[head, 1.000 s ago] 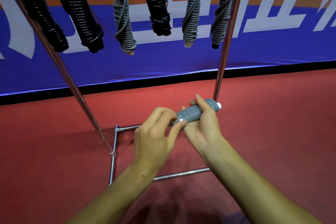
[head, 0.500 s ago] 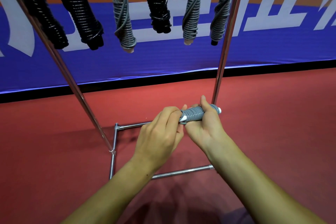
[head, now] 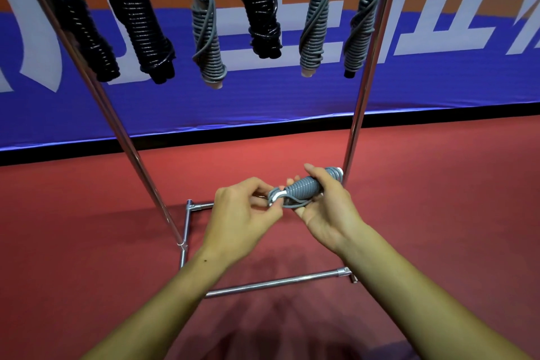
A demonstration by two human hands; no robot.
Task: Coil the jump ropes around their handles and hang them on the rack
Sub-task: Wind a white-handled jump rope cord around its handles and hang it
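Right hand [head: 327, 207]: fingers curled around the grey coiled jump rope [head: 306, 185], thumb laid over the top of the coil, the bundle lying across the palm and tilted up to the right. Its white-tipped right end sits just beside the rack's right upright [head: 361, 102]. Left hand [head: 242, 213]: fingers curled, fingertips pinching the rope's loose end at the white left tip of the bundle; a short grey loop hangs under the coil between the two hands. The bundle is held in the air above the red floor [head: 438, 199], over the rack's base frame [head: 274, 283]. On the rack above hang six wound ropes: three black ropes [head: 137, 23] and three grey ropes [head: 207, 38]. A blue banner [head: 438, 82] stands behind.
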